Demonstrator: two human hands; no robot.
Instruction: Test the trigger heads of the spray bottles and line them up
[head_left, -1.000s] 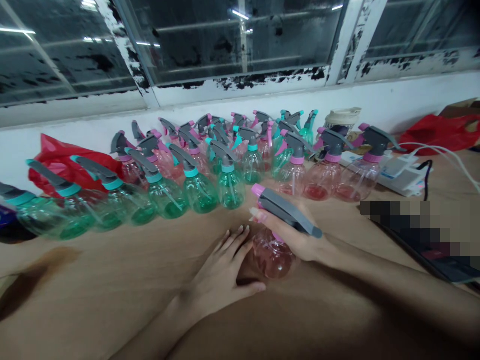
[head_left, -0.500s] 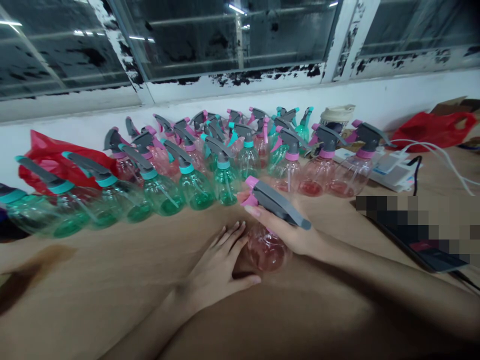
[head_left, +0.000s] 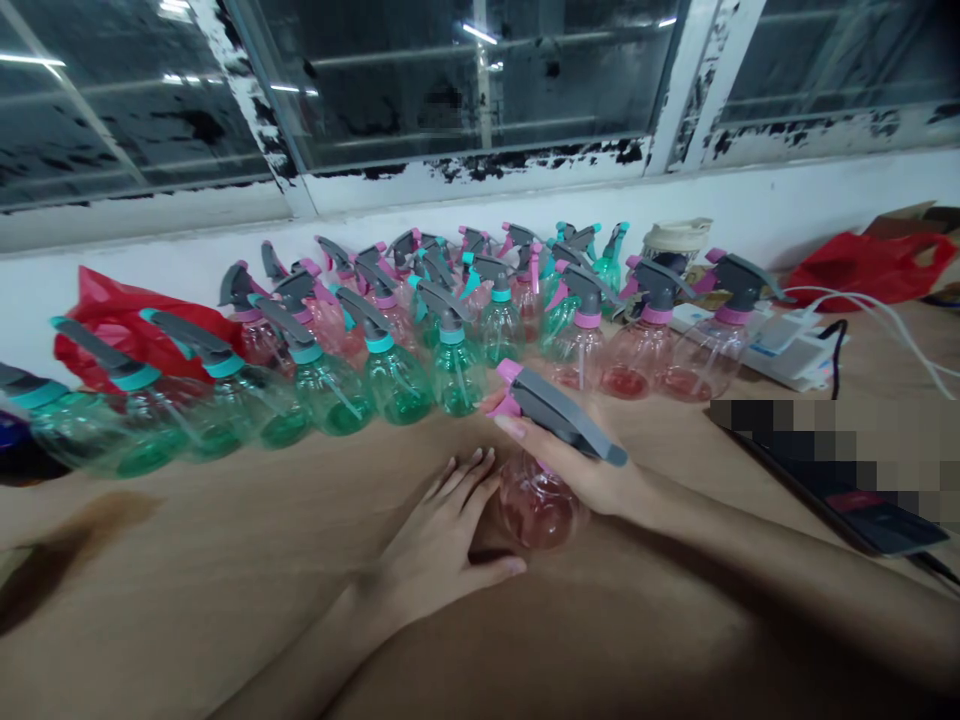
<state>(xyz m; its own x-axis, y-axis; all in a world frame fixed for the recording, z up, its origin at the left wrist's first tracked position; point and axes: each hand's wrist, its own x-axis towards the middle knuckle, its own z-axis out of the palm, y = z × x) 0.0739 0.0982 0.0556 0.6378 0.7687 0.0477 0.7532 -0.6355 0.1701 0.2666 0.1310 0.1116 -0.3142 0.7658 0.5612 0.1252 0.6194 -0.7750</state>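
A pink spray bottle [head_left: 541, 505] with a grey and pink trigger head stands on the table in front of me. My right hand [head_left: 581, 465] is closed round its neck, just under the trigger head; some of its fingers are hidden behind the bottle. Flat on the table to the left lies my left hand [head_left: 442, 530], fingers stretched forward and thumb out to the side. It holds nothing, and its index finger is close beside the bottle's base; whether they touch I cannot tell. Beyond my hands, a green spray bottle [head_left: 459, 380] is the nearest of the front row.
Several green and pink spray bottles crowd the table along the wall. A red plastic bag [head_left: 97, 310] lies behind them at left, another red bag [head_left: 862, 268] at far right. A white power strip [head_left: 795, 350] with cables and a dark phone [head_left: 840, 500] lie on the right.
The whole view has shifted slightly, so everything appears a little lower and further right. My hands and the pink spray bottle keep the same pose.
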